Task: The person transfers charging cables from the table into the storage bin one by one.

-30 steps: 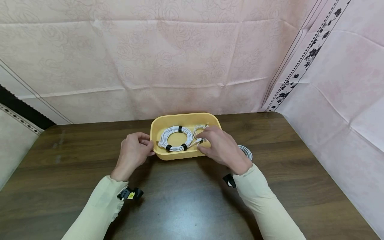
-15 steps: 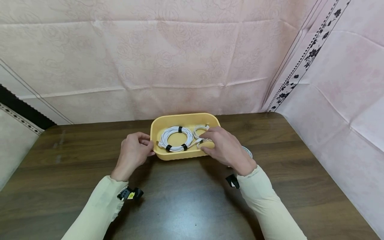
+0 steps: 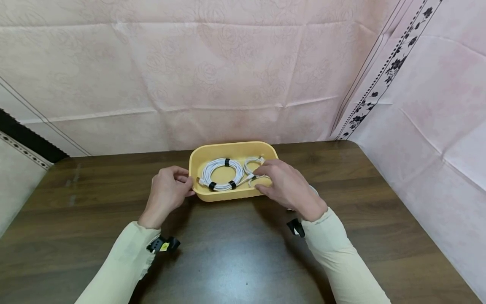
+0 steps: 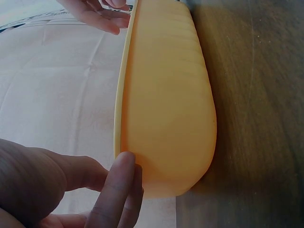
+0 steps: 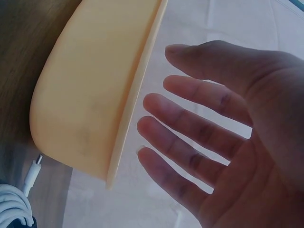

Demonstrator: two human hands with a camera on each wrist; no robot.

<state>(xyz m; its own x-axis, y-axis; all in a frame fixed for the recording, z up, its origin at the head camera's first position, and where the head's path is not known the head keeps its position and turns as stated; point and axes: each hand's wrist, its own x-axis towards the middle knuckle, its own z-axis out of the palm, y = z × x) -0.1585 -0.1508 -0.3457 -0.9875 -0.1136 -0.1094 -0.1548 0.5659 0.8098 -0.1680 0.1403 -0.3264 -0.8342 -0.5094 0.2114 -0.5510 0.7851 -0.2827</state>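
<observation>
A yellow tray [image 3: 235, 146] stands on the table near the wall cloth. Inside it lies a large white coiled cable [image 3: 222, 162] with black straps, beside a smaller white coiled cable [image 3: 248, 162]. My left hand [image 3: 167, 190] holds the tray's left front corner, its fingertips at the rim in the left wrist view. Over the tray's right end hangs my right hand [image 3: 288, 188], fingers spread and holding nothing in the right wrist view. That hand covers part of the smaller cable in the head view.
On the table, right of the tray, lies another coiled white cable [image 5: 12, 206] with its plug [image 5: 33, 173] near the tray's corner; my right hand mostly hides it from the head view. Pale patterned cloth [image 3: 212, 76] hangs behind the brown wooden table [image 3: 212, 261].
My right hand has shifted slightly right over the tray, showing more of the smaller cable and hiding more of the coil outside. My left hand stays at the tray's corner.
</observation>
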